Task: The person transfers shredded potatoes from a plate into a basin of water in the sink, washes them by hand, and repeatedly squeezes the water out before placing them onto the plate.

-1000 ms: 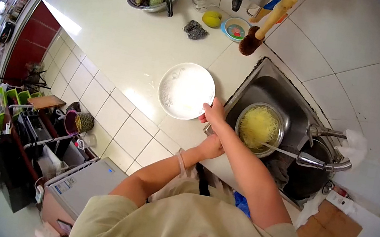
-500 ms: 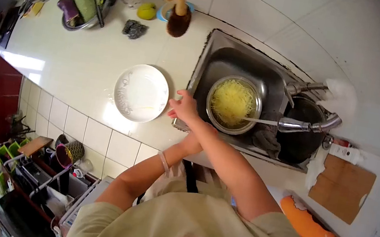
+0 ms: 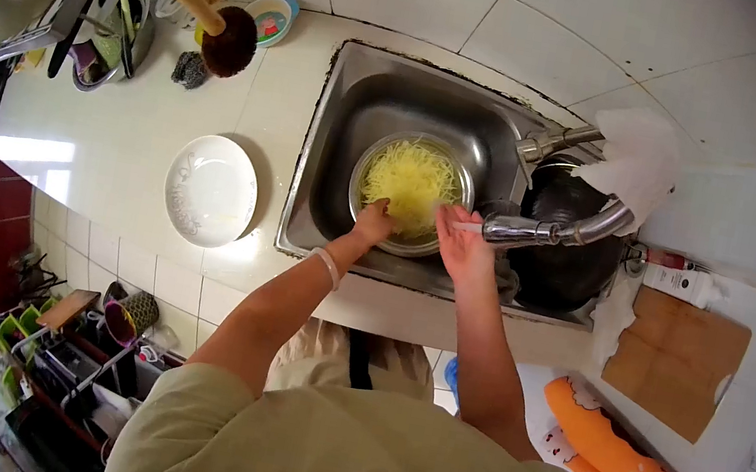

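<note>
A steel bowl (image 3: 364,161) of pale yellow shreds (image 3: 408,179) sits in the left basin of the steel sink (image 3: 345,109). My left hand (image 3: 374,222), with a band on its wrist, is at the bowl's near left side, its fingertips at the shreds; its grip is hard to make out. My right hand (image 3: 465,241) is open, palm up, at the bowl's right edge beneath the faucet spout (image 3: 520,231), where the water comes out. On the counter to the left lies a white plate (image 3: 211,191), touched by neither hand.
A dark pan (image 3: 569,240) fills the right basin. A brown brush (image 3: 229,42) hangs over the counter at the upper left, near a scouring pad (image 3: 190,70) and a small blue-rimmed bowl (image 3: 271,19). Cardboard (image 3: 674,364) lies right of the sink.
The view has shifted right. My right hand has left the plate's side and moved to the water by the bowl. My left hand has come from under the right forearm to the shreds.
</note>
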`<act>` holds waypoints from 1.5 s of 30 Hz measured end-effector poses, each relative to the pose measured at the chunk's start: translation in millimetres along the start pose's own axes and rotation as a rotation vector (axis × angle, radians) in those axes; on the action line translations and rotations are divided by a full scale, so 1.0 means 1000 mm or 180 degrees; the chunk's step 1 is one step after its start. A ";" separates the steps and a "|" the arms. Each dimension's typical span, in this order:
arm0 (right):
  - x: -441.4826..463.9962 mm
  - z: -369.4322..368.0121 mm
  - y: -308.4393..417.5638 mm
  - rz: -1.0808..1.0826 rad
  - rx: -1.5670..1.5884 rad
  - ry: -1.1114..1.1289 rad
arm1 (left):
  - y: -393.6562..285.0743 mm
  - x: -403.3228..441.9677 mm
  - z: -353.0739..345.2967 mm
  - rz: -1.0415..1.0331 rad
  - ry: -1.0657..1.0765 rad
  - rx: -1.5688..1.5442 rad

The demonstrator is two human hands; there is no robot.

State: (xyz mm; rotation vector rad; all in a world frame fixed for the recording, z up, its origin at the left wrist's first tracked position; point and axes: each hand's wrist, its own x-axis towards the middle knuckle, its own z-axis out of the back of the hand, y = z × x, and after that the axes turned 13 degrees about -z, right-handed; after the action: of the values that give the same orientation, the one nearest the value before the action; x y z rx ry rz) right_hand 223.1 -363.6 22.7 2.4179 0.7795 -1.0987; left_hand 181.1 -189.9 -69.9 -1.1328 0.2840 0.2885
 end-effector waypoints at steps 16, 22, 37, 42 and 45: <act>0.039 -0.027 0.014 -0.0223 -0.0230 0.1679 | -0.011 0.080 -0.009 -0.1783 0.1644 0.2654; 0.074 -0.016 0.016 -0.0568 -0.1698 0.0049 | 0.009 0.079 0.002 -0.1478 0.0504 0.1994; 0.158 0.048 0.005 -0.0202 -0.3206 -0.0588 | -0.016 0.087 -0.012 0.1266 -0.0189 -0.2599; 0.112 0.036 0.012 0.0596 -0.3610 -0.0202 | 0.017 0.074 -0.012 -0.0327 0.0077 -0.0664; 0.117 0.038 0.028 0.1628 -0.6034 -0.0506 | -0.008 0.065 0.013 -0.1049 0.0525 0.0724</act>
State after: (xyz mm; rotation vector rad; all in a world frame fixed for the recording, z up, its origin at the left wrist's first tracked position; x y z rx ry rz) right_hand 282.8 -367.1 -88.5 0.7451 0.5548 -0.0234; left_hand 245.4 -176.1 -81.7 -0.9606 0.2632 -0.1273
